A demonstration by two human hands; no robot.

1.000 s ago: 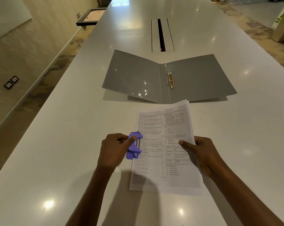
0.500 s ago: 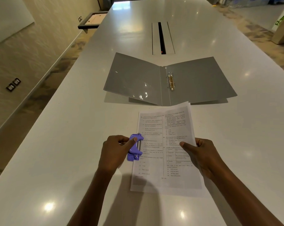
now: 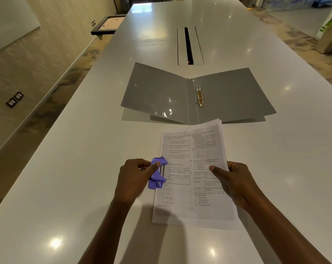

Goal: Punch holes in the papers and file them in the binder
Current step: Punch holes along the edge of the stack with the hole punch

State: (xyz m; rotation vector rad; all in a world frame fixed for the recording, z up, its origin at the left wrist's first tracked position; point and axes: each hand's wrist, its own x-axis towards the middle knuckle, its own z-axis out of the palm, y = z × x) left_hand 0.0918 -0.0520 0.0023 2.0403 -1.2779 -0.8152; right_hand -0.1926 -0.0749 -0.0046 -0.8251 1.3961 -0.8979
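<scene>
At the papers' left edge, the left hand curls its fingers round the purple hole punch, thumb on top. At their right edge the right hand pinches the stack. Seat the sheets squarely in the slot, then squeeze firmly. Beyond the papers the binder lies open.

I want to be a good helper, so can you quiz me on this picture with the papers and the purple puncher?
1. True or false: the grey binder lies open beyond the papers.
2. The left hand grips: A) the purple hole punch B) a pen C) the binder.
3. Fill in: the right hand holds the papers' ____ edge.
Key: 1 true; 2 A; 3 right.
</scene>
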